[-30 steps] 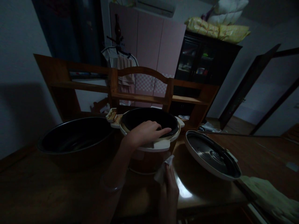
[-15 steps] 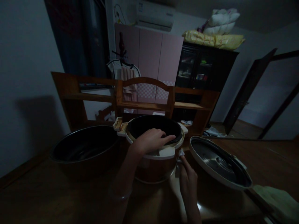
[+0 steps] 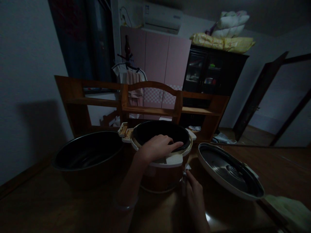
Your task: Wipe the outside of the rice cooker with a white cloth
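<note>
A rice cooker point(image 3: 157, 178) with a brown body and a pale rim stands on the table in front of me, its top uncovered and dark inside. My left hand point(image 3: 157, 148) is hooked over its near rim, with the fingers reaching inward, partly hidden. Low beside the cooker's right side, my right hand point(image 3: 194, 191) pinches a small crumpled white cloth or tissue point(image 3: 187, 167); the dim light hides which. To the left sits a wide dark pot point(image 3: 92, 165), open at the top. The round lid point(image 3: 224, 171) lies on the right with its metal inner face up.
A wooden shelf frame point(image 3: 150, 111) runs along the table's far edge, behind the cooker. Pale green fabric point(image 3: 288, 208) lies at the lower right. The wall point(image 3: 29, 81) is close on the left. Pink cupboards point(image 3: 156, 60) stand beyond the shelf.
My right hand has moved slightly down and left along the cooker's side with the white piece, which hangs less far down. My left hand stays on the rim.
</note>
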Motion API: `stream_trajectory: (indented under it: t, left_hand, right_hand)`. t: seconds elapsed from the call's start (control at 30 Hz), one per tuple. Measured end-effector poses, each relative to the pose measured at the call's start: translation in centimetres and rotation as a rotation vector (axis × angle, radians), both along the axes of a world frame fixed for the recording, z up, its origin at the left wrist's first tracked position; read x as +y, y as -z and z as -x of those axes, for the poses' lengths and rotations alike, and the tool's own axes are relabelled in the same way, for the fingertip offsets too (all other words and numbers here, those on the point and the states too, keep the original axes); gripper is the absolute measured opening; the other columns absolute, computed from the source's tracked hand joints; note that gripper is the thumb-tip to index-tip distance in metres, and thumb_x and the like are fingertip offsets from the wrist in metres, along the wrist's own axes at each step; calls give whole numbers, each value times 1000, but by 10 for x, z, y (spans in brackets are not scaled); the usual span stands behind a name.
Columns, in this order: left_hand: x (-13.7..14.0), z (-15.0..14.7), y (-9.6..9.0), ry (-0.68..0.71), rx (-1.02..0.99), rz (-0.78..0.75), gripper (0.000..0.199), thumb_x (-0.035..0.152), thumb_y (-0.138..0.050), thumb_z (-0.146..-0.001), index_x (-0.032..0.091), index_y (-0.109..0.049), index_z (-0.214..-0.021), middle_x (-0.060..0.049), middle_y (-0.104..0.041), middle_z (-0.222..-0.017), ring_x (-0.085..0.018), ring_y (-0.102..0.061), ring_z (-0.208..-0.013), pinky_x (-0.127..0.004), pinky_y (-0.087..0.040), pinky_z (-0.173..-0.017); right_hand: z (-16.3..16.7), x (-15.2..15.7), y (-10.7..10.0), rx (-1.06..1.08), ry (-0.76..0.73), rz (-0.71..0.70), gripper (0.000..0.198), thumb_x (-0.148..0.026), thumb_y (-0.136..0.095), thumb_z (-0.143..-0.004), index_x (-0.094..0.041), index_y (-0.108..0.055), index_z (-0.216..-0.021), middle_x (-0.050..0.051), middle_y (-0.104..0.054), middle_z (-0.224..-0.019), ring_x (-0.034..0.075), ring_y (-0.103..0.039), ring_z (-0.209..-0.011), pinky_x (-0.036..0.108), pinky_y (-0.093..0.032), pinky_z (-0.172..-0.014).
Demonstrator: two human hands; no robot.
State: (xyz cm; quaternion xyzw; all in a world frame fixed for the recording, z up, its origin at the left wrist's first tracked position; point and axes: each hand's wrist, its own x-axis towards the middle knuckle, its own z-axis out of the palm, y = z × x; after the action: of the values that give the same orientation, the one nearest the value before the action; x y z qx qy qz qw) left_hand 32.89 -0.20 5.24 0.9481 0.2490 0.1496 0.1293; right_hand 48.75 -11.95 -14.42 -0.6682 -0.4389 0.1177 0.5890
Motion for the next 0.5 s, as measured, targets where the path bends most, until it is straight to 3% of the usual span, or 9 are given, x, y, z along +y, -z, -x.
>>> stream_trajectory:
  t: [0.1,0.2,0.3,0.5]
  left_hand:
    - [2,0,1,-4,-1,4,60,61,-26,-96,26,-71,-112,-7,-72,-105,-25,-64,-101,-32,-42,-83]
    - [4,0,3,29,8,-44,51,55,-29,-97,29,-67,-120,-6,-71,-108,-24,-64,-102,-31,-42,-82]
    - [4,0,3,56,21,-60,48,52,-30,-98,30,-63,-126,-6,-70,-112,-24,-64,-103,-30,-41,-83]
    - [1,0,0,19,12,-11,57,59,-26,-96,27,-69,-115,-6,-71,-107,-25,-65,-100,-32,-43,-83]
  right_hand:
    - [-2,-4,9,10,-38,29,46,-33,-46,-85,-11,-68,-120,17,-68,-118,29,-65,-109,37,-50,-93]
    - [-4,-1,6,34,-34,41,47,-34,-47,-86,-12,-66,-123,16,-67,-120,29,-63,-111,39,-48,-94]
    - [-7,7,-10,58,17,7,50,-38,-49,-87,-14,-63,-128,16,-65,-125,30,-61,-115,40,-47,-96]
    - [-6,19,-60,18,30,-193,52,-37,-48,-91,-18,-51,-140,12,-53,-141,27,-51,-128,40,-40,-104]
